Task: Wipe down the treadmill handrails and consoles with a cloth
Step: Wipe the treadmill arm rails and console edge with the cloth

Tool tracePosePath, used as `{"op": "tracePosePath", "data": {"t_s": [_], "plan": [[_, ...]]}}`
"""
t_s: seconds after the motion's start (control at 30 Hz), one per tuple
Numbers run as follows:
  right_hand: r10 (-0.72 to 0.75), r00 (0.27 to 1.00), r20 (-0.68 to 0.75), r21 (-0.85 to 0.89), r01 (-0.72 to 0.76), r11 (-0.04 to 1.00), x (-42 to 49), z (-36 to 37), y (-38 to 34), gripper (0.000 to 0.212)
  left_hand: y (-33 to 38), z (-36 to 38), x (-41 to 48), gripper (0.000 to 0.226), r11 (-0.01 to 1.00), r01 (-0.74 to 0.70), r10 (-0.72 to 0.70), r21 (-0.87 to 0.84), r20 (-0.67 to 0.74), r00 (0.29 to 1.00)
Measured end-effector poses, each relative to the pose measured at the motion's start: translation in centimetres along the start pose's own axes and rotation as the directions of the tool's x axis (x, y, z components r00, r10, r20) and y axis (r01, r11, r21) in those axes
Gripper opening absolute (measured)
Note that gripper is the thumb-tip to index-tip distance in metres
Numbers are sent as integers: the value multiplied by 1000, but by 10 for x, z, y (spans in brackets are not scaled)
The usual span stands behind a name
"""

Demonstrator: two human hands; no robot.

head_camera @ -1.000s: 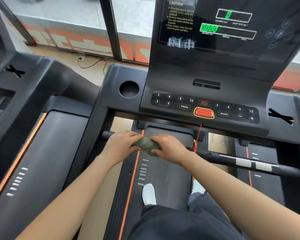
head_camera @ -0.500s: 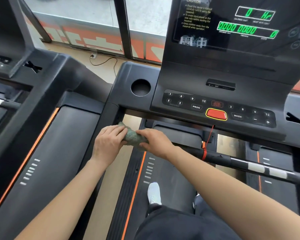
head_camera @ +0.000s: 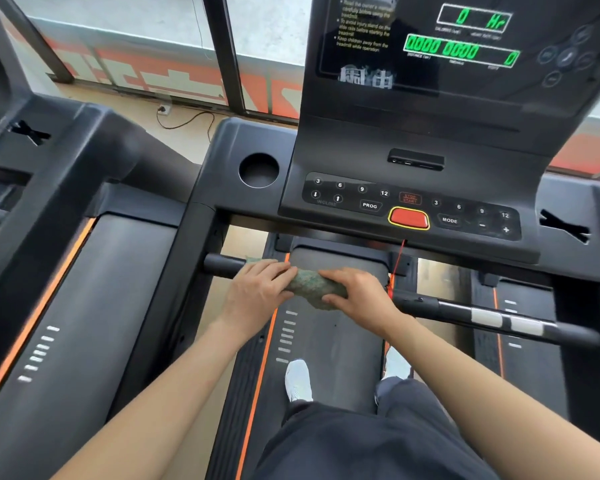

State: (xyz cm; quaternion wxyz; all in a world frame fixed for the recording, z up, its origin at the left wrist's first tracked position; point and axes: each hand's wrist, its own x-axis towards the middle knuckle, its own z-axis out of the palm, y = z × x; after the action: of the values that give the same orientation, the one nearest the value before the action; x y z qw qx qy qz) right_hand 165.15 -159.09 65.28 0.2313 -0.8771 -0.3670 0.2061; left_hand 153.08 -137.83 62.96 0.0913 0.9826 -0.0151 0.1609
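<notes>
Both hands grip the green cloth (head_camera: 312, 286) wrapped over the front handrail (head_camera: 459, 309), below and left of the red stop button (head_camera: 408, 218); the left hand (head_camera: 257, 289) curls over the cloth's far end from that button, the right hand (head_camera: 357, 293) clamps the near end, fingers bent round cloth and bar together. Half a second ago the pair sat further from the button, with the cloth bunched hard against the bar's left end; now they have slid back toward it, and a short stretch of bare black bar shows beyond the left hand. That reads as a return pass; the left end seems covered, and the stroke is heading for the red safety cord (head_camera: 397, 259) hanging just below the button, close beside the right hand. The longer run of rail on the button's other side, with its pale sensor plates (head_camera: 506, 320), looks untouched by the cloth; so does the console (head_camera: 413, 140) above the button, keypad included. Much of the job likely remains; the cord will need working around.
</notes>
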Motion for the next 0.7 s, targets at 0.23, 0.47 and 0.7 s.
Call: {"op": "tracePosePath", "data": {"t_s": [0.23,0.47,0.7], "plan": [[-10,983,-185,-141,-17,990,-36,-3,22,51,42,19,26,50,996,-30,34,-88,40,999],[-54,927,-371,-117,11,993,-62,-16,39,24,83,29,40,13,973,-46,36,-226,-47,998],[15,943,-331,57,4,998,-76,-19,30,34,113,9,-7,2,509,545,-481,-666,305,822]]}}
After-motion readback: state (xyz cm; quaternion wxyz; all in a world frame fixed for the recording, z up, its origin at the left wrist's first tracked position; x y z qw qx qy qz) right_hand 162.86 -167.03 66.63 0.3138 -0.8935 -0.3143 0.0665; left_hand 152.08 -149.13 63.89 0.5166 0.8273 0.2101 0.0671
